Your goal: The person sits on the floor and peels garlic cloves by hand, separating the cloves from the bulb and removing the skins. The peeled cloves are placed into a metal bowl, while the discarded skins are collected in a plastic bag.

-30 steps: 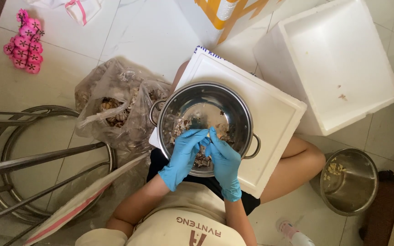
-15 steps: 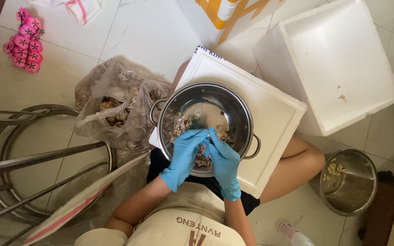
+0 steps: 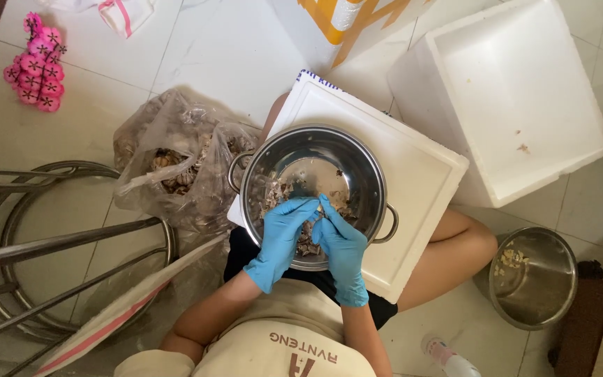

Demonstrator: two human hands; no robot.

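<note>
Two blue-gloved hands meet over the steel pot's [image 3: 313, 195] six o'clock rim: the left hand [image 3: 282, 234] and right hand [image 3: 341, 244], each grip pinching one small dark piece [image 3: 313, 222] between them. More brownish pieces [image 3: 273, 199] lie at twelve o'clock from the fingers, equally near both. Clear bag [image 3: 176, 167] sits at nine o'clock, foam box [image 3: 504, 98] at two; nothing blocks.

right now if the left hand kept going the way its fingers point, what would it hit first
Probably the small piece pinched between both hands. The left hand points up and right toward the right hand, above the shell pieces in the steel pot. Depth is unclear.
</note>
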